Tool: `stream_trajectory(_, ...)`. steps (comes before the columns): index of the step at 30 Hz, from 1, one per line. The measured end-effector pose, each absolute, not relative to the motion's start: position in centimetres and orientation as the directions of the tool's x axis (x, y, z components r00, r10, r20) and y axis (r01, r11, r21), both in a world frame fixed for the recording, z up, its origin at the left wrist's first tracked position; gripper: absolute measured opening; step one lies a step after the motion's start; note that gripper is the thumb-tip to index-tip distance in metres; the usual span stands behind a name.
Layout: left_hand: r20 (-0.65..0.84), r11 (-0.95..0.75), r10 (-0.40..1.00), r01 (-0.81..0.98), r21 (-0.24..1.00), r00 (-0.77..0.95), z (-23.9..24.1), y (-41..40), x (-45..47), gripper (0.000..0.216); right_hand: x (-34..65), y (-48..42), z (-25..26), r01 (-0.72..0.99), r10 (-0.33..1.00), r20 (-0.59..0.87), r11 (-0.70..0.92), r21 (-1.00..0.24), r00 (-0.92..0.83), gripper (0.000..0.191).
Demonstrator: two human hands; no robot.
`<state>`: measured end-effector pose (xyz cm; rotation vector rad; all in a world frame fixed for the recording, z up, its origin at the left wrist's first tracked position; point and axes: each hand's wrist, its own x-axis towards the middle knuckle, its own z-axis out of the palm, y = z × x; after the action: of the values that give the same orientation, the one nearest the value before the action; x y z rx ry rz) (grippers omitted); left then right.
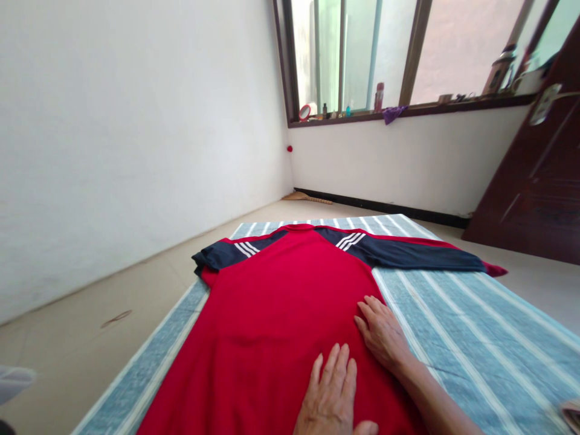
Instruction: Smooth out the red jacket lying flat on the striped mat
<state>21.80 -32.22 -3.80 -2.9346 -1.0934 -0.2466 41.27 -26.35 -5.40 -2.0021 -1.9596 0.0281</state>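
Note:
A red jacket [290, 290] with navy shoulders and white stripes lies spread out, its collar at the far end. One navy sleeve [421, 252] stretches out to the right and ends in a red cuff. On the left, the other sleeve [222, 255] looks bunched or bent at the cloth's edge. My left hand [328, 393] rests flat on the jacket's lower body, fingers extended. Further up, my right hand [383, 332] lies along the jacket's right side edge with its fingers spread. Neither hand holds anything. The near hem is out of view.
A blue cloth with white stripes [471, 326] covers the surface under the jacket. Several small items line the windowsill, among them a purple cloth [393, 114]. A brown door [530, 175] stands at the right, and a broom [308, 197] lies in the floor corner.

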Motion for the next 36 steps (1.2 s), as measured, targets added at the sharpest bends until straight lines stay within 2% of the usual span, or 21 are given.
stream_trajectory(7,0.111,-0.751,0.66,0.655,0.079,0.743,-3.6,-32.14,21.71,0.066,41.27,-26.32,-5.65,0.96,0.97,0.234,0.01,-0.281,0.059,0.04)
stream_trajectory(20,0.198,-0.76,0.643,0.649,0.041,0.74,-4.08,-32.19,21.57,0.065,41.36,-26.27,-5.7,0.963,0.971,0.237,0.021,-0.267,0.045,0.04)
stream_trajectory(36,0.139,-0.755,0.654,0.654,0.047,0.744,-3.44,-32.01,21.72,0.066,41.3,-26.28,-5.75,0.965,0.967,0.252,0.019,-0.262,0.049,0.039)
